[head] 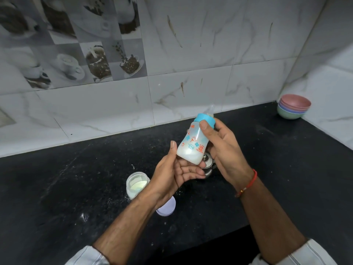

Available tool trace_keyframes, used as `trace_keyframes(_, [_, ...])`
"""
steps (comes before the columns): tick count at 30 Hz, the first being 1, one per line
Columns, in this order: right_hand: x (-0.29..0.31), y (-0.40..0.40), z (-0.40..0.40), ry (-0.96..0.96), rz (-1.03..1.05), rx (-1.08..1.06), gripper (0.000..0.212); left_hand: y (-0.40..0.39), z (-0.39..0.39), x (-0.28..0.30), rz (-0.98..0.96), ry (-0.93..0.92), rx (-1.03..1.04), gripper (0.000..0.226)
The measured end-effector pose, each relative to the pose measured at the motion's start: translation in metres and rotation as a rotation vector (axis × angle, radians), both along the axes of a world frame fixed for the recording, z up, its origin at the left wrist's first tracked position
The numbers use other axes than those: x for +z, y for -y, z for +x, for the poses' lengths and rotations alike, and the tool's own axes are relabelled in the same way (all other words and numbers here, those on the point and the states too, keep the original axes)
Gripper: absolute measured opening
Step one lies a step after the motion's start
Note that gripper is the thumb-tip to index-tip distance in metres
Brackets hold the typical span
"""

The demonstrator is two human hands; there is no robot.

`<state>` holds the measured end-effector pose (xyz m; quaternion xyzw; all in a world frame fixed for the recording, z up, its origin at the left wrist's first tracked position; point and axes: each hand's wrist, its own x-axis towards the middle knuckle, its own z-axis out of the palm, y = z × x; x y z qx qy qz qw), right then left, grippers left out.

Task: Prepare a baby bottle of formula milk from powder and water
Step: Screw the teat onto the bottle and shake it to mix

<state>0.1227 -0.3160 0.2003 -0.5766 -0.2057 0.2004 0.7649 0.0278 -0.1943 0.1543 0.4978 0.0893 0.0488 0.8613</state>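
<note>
A small baby bottle [193,142] with a blue collar, a clear teat and orange and blue prints is held tilted above the black counter [76,188], white milk in its lower part. My right hand [221,150] grips it, thumb on the neck just below the collar. My left hand [175,173] lies palm up under the bottle's base, fingers straight and touching it. An open glass jar of whitish powder [136,183] stands on the counter left of my left wrist. Its lilac lid [167,208] lies partly hidden under my left forearm.
A small steel vessel with a knobbed lid [207,163] sits behind my hands, mostly hidden. A stack of pastel bowls [293,109] stands in the far right corner. White powder specks dot the counter. The counter's front edge steps back at lower right.
</note>
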Motion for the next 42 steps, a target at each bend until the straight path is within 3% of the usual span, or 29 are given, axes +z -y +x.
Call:
trace_keyframes(4, [0.0, 0.002, -0.001, 0.057, -0.033, 0.073, 0.049, -0.004, 0.0, -0.004, 0.025, -0.011, 0.013, 0.074])
trace_keyframes(7, [0.006, 0.004, 0.0, 0.137, -0.027, 0.044, 0.049, -0.011, 0.001, -0.006, 0.245, -0.008, 0.105, 0.068])
trace_keyframes(9, [0.012, 0.004, 0.0, 0.241, 0.052, -0.085, 0.047, -0.018, 0.001, -0.008, 0.41, 0.009, 0.229, 0.06])
trace_keyframes(12, [0.013, 0.005, -0.006, 0.475, 0.186, -0.385, 0.047, -0.03, 0.001, -0.013, 0.512, 0.025, 0.385, 0.054])
trace_keyframes(14, [-0.003, 0.006, -0.003, 0.621, 0.046, -0.5, 0.047, -0.036, -0.001, -0.015, 0.561, 0.015, 0.45, 0.047])
trace_keyframes(15, [-0.012, 0.005, -0.002, 0.653, -0.137, -0.461, 0.048, -0.037, -0.002, -0.015, 0.575, 0.007, 0.475, 0.043])
trace_keyframes(17, [-0.03, 0.007, -0.001, 0.582, -0.421, -0.308, 0.059, -0.039, -0.004, -0.016, 0.585, -0.004, 0.508, 0.039])
trace_keyframes(18, [-0.033, 0.009, 0.0, 0.553, -0.414, -0.314, 0.06, -0.04, -0.004, -0.017, 0.591, -0.006, 0.516, 0.038])
trace_keyframes(22, [-0.005, 0.015, 0.0, 0.526, 0.109, -0.576, 0.044, -0.039, -0.005, -0.02, 0.6, -0.016, 0.525, 0.041])
trace_keyframes(23, [-0.005, 0.015, 0.001, 0.568, 0.141, -0.627, 0.044, -0.039, -0.005, -0.02, 0.603, -0.017, 0.525, 0.041])
trace_keyframes(25, [-0.015, 0.011, 0.002, 0.594, -0.09, -0.574, 0.042, -0.036, -0.004, -0.02, 0.613, -0.011, 0.516, 0.039])
trace_keyframes(27, [-0.028, 0.009, 0.002, 0.486, -0.289, -0.4, 0.04, -0.035, -0.003, -0.019, 0.615, -0.003, 0.512, 0.039])
trace_keyframes(30, [-0.014, 0.013, 0.003, 0.397, 0.06, -0.505, 0.035, -0.036, -0.003, -0.017, 0.615, 0.002, 0.511, 0.041])
trace_keyframes(32, [-0.009, 0.014, 0.004, 0.471, 0.179, -0.62, 0.038, -0.036, -0.003, -0.018, 0.616, 0.0, 0.513, 0.041])
trace_keyframes(33, [-0.015, 0.013, 0.005, 0.528, 0.075, -0.642, 0.042, -0.036, -0.002, -0.018, 0.62, 0.0, 0.512, 0.041])
trace_keyframes(35, [-0.038, 0.011, 0.007, 0.563, -0.33, -0.457, 0.042, -0.033, -0.002, -0.018, 0.63, 0.006, 0.504, 0.04])
trace_keyframes(37, [-0.054, 0.01, 0.007, 0.454, -0.461, -0.295, 0.038, -0.031, -0.002, -0.016, 0.649, 0.011, 0.483, 0.04])
trace_keyframes(40, [-0.044, 0.008, 0.004, 0.22, -0.158, -0.285, 0.033, -0.031, -0.003, -0.015, 0.671, 0.021, 0.417, 0.041])
trace_keyframes(42, [-0.03, 0.006, 0.003, 0.161, -0.044, -0.265, 0.04, -0.029, -0.004, -0.013, 0.697, 0.029, 0.314, 0.041])
